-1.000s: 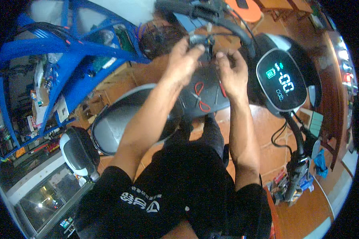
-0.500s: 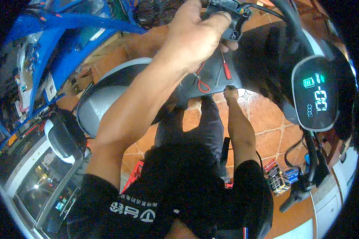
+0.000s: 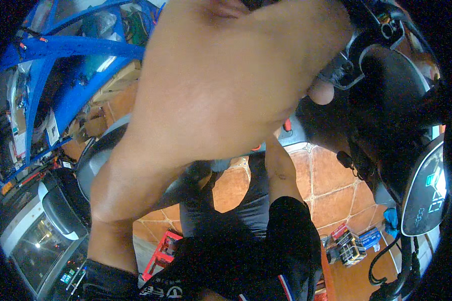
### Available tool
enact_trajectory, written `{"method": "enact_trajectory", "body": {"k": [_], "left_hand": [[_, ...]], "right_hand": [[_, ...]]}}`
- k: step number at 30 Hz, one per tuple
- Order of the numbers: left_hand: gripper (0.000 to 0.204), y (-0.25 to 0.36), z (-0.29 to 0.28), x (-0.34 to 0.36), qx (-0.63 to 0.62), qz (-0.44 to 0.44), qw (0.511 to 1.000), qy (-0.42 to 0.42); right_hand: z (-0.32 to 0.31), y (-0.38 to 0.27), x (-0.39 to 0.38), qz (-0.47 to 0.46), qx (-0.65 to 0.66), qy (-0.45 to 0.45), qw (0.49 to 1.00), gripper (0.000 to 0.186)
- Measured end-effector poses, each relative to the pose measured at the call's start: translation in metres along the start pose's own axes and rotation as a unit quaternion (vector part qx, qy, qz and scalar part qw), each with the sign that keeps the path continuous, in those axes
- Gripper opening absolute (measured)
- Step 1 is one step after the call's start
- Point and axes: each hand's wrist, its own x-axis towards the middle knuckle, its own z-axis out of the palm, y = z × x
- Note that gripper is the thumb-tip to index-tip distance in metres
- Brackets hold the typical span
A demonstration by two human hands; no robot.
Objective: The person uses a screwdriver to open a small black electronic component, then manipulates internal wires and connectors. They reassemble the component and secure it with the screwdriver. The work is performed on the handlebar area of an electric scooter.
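My left hand [image 3: 286, 50] fills the upper middle, close to the camera, its fingers curled round a black plastic housing [image 3: 342, 75] with openings in it. One fingertip shows under the housing; the rest of the grip is hidden behind the hand. My right arm reaches forward below it, and only the wrist end of my right hand [image 3: 273, 139] shows, the fingers being covered by the left arm. Beside that spot, the red handle of a screwdriver [image 3: 288, 124] lies on the scooter's grey footboard [image 3: 297, 134]. A bit of red cord [image 3: 256, 147] peeks out nearby.
A lit scooter display [image 3: 424, 193] stands at the right, with dark front bodywork beyond it. Small boxes [image 3: 351, 248] sit at the lower right. A red tool case [image 3: 163, 253] is on the tiled floor [image 3: 331, 170]. Blue shelving [image 3: 75, 50] rises at the left.
My left hand has come much closer to the camera and moved right with the black housing. The right hand has slipped behind the left arm. The display now sits lower and further right.
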Motion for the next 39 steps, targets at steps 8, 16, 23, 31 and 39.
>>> {"method": "enact_trajectory", "body": {"k": [8,16,23,31,39], "left_hand": [[0.020,0.007,0.019,0.000,-0.125,-0.040,0.990,0.056],[0.019,0.016,0.025,-0.022,-0.146,-0.111,0.970,0.159],[0.028,0.015,0.031,-0.026,-0.197,-0.051,0.967,0.157],[0.041,0.009,0.030,-0.023,-0.153,0.069,0.977,0.134],[0.047,0.007,0.035,-0.021,-0.111,0.091,0.976,0.165]], "right_hand": [[-0.113,-0.061,-0.047,-0.054,0.223,0.054,0.972,0.030],[-0.434,-0.259,-0.239,-0.277,0.541,0.056,0.793,0.011],[-0.502,-0.349,-0.261,-0.375,0.360,0.154,0.840,0.012],[-0.492,-0.376,-0.245,-0.248,0.388,0.062,0.885,0.013],[-0.485,-0.383,-0.242,-0.215,0.427,0.051,0.877,0.008]]}}
